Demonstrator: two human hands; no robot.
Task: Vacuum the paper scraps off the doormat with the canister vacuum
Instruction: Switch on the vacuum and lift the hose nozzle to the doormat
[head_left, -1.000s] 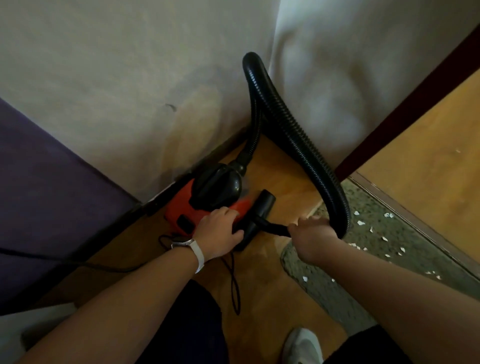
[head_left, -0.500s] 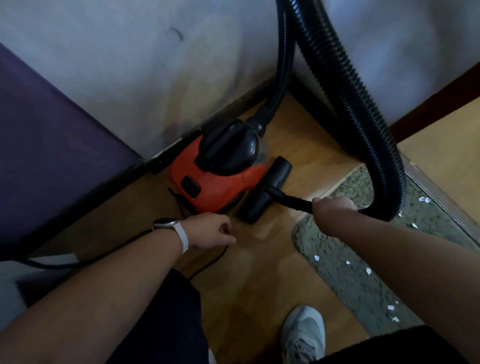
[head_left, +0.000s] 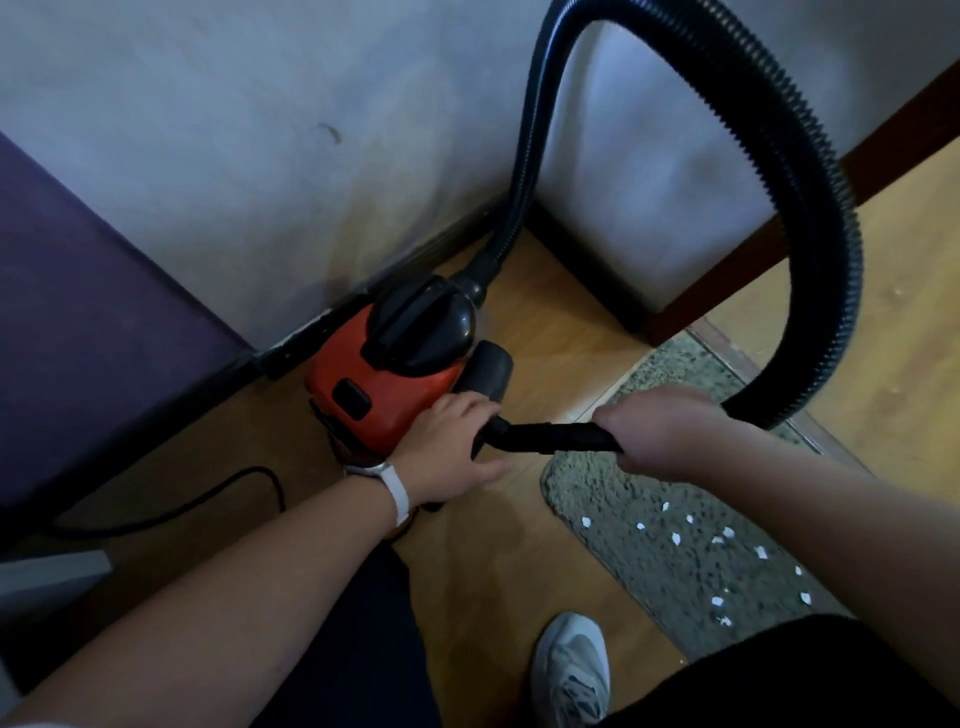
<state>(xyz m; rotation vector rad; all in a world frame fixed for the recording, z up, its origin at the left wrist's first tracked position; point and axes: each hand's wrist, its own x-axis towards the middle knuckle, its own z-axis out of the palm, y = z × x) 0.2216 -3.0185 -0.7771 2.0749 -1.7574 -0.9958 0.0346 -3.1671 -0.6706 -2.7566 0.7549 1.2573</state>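
Floor (head_left: 519, 571): smooth, yellowish wood planks with a dull sheen, running up to a dark skirting under a pale, blotchy plaster wall (head_left: 260, 130).
Vacuum (head_left: 384, 384): small rounded canister, glossy orange plastic with a black domed lid and a black rectangular switch, standing on the floor against the skirting.
Hose (head_left: 810, 208): thick black ribbed tube that rises from the back of the vacuum, arches high to its right and drops down; the top of the arch is cut off by the frame edge.
Tube (head_left: 550, 439): smooth, rigid, black, lying level just right of the vacuum.
Nozzle (head_left: 485, 371): matte black oblong head touching the vacuum's right side; its lower half is hidden under a hand.
Left hand (head_left: 452, 452): grip bent over the nozzle's neck where the tube joins, thumb spread out below; the fingertips are out of sight. A white watch strap (head_left: 397, 491) circles the wrist.
Right hand (head_left: 660, 431): grip wrapped in a fist around the tube's far end, covering its junction with the hose.
Doormat (head_left: 649, 499): coarse, speckled grey-green pile with a rounded corner, on the floor right of the vacuum, partly covered by the right forearm.
Paper scraps (head_left: 675, 538): small, torn, white bits scattered on the doormat, well apart from the nozzle.
Cord (head_left: 208, 499): thin and black, looping over the floor left of the vacuum; its ends are hidden.
Shoe (head_left: 571, 670): pale mesh trainer toe, in front of the vacuum.
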